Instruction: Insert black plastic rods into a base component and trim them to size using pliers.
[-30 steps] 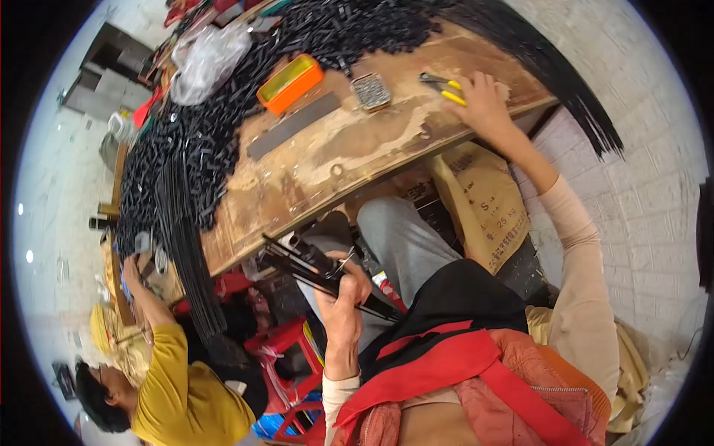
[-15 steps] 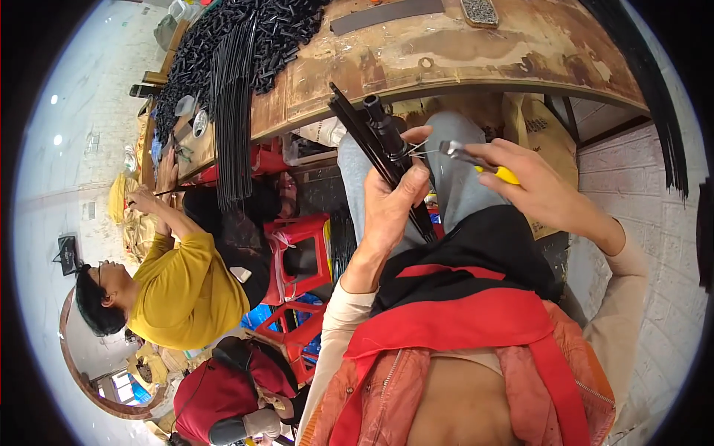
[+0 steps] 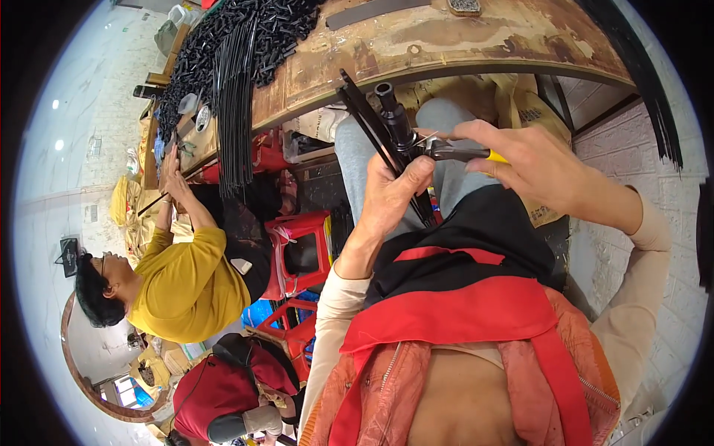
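While the left hand (image 3: pixel 390 195) grips a slim bundle of thin black rods (image 3: pixel 363 115) together with a thicker, stepped black tube (image 3: pixel 396 123), its fingers wrap closely around them and its thumb lies across the front near the tube's lower end. Both pieces stand tilted above the person's lap, their upper ends pointing toward the wooden workbench (image 3: pixel 476 41), whose brown surface is worn and stained. The right hand (image 3: pixel 539 163) holds metal pliers with yellow grips (image 3: pixel 450 151), its fingers bent around the handles and its index finger reaching forward above the metal. The head of the pliers is at the tube's side, just beside the left thumb, where a thin pale wire (image 3: pixel 425 138) sticks out; whether the jaws are closed on it, I cannot tell.

On the bench lie a heap of short black tubular pieces (image 3: pixel 212 56), a flat grey strip (image 3: pixel 379 11) and a small container of tiny metallic bits (image 3: pixel 467 13). Long black rods (image 3: pixel 235 119) hang over its front edge. To the left, a co-worker in a yellow top (image 3: pixel 182 279) sits near a red plastic stool (image 3: pixel 300 245).
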{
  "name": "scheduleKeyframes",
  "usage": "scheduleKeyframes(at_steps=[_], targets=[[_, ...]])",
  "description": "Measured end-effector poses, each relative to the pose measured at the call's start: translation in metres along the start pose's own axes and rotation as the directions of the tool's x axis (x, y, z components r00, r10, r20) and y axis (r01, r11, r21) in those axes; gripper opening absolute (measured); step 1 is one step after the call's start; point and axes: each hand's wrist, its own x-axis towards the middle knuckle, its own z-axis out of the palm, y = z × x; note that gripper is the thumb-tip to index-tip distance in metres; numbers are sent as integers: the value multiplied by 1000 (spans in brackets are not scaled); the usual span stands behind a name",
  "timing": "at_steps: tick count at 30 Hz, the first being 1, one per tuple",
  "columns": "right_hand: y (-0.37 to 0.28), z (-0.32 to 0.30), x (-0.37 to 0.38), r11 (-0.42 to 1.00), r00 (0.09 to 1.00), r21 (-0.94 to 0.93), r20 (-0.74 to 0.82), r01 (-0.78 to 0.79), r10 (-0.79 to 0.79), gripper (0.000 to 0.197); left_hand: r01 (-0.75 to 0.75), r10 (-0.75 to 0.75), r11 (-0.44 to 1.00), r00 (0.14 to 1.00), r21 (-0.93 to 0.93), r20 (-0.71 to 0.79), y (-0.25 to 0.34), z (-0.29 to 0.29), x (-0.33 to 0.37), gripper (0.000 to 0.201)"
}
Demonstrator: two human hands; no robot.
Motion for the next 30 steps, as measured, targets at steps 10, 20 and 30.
scheduleKeyframes(at_steps=[10,20,30], targets=[[-14,-18,0,962,943,8,201,-271,264,54,37,-38,998,999,50,18,1,-2,5,47],[6,-12,5,472,616,488,771,-734,162,51,19,-16,1000,988,-19,152,-2,-15,7,48],[1,-27,23,981,981,146,165,-126,101,33,6,-4,998,999,-61,32,-3,-21,18,52]])
